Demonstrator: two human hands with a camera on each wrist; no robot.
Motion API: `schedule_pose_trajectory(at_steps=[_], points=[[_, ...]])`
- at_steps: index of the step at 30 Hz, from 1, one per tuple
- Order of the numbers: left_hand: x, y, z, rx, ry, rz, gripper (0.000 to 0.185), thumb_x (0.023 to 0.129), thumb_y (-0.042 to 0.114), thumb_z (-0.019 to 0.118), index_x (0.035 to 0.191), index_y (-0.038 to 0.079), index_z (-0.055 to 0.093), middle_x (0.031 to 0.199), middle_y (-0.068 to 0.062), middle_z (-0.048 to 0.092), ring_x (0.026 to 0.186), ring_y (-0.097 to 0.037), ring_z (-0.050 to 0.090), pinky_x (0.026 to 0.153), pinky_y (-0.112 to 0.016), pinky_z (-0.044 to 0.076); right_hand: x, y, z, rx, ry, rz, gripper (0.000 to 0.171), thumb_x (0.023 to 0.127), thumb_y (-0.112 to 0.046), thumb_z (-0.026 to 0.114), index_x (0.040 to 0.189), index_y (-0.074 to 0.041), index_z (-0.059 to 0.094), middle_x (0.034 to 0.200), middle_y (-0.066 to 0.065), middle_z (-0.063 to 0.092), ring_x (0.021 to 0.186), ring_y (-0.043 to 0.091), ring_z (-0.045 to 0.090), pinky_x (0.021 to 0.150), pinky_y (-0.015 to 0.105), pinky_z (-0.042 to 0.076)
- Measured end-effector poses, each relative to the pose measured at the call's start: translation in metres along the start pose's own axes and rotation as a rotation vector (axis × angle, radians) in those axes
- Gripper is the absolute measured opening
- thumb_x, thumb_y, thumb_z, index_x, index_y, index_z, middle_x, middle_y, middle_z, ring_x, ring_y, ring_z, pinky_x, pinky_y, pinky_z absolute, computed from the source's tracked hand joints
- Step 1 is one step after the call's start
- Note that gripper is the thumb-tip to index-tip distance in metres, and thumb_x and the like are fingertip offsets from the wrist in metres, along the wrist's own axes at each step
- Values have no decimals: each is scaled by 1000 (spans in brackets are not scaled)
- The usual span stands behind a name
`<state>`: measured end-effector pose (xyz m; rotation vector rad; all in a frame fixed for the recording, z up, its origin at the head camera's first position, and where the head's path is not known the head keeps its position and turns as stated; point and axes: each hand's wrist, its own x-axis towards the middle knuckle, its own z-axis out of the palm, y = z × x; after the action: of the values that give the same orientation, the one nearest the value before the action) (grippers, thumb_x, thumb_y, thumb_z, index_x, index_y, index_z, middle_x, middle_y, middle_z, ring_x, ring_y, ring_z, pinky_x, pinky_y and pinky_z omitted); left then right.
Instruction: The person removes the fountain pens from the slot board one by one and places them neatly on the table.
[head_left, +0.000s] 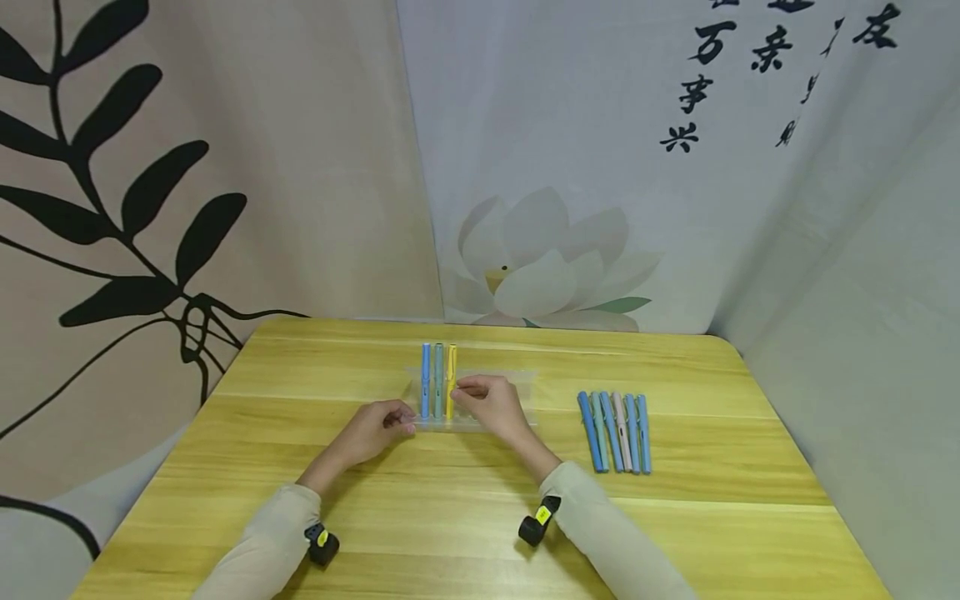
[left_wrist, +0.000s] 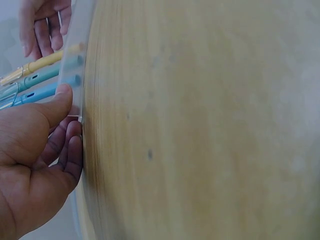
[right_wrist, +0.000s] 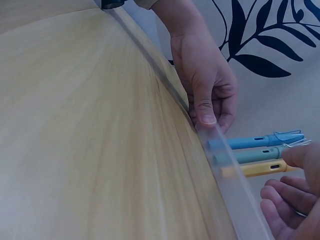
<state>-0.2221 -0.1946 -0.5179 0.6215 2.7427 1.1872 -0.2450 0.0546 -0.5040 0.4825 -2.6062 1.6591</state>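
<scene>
A clear plastic tray (head_left: 517, 379) lies mid-table with three pens side by side in it: blue (head_left: 425, 379), teal (head_left: 438, 375) and yellow (head_left: 452, 367). My left hand (head_left: 405, 427) pinches the tray's near left corner; the thumb (left_wrist: 60, 100) sits on its rim (left_wrist: 75, 60). My right hand (head_left: 459, 390) pinches the yellow pen at its middle. In the right wrist view the three pens (right_wrist: 255, 156) poke past the tray wall (right_wrist: 240, 185), with my left hand (right_wrist: 207, 92) on the rim and my right hand's fingertips (right_wrist: 295, 157) by the yellow pen.
Several loose pens (head_left: 615, 432), blue, teal and pink, lie in a row on the wooden table (head_left: 450, 517) right of the tray. Printed curtains hang close behind and beside the table. Small black devices sit on both wrists.
</scene>
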Motion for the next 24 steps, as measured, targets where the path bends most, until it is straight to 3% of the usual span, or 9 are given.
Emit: schedule_pose_trajectory(at_steps=[24], points=[[1, -1, 0, -1, -8, -4, 13, 91, 19, 67, 101, 11, 66, 85, 6, 62, 77, -10, 57, 70, -25, 50, 8, 0, 12, -3, 35, 44, 21, 87, -27, 71, 101, -11, 73, 93, -1, 72, 82, 9, 67, 67, 24, 54]])
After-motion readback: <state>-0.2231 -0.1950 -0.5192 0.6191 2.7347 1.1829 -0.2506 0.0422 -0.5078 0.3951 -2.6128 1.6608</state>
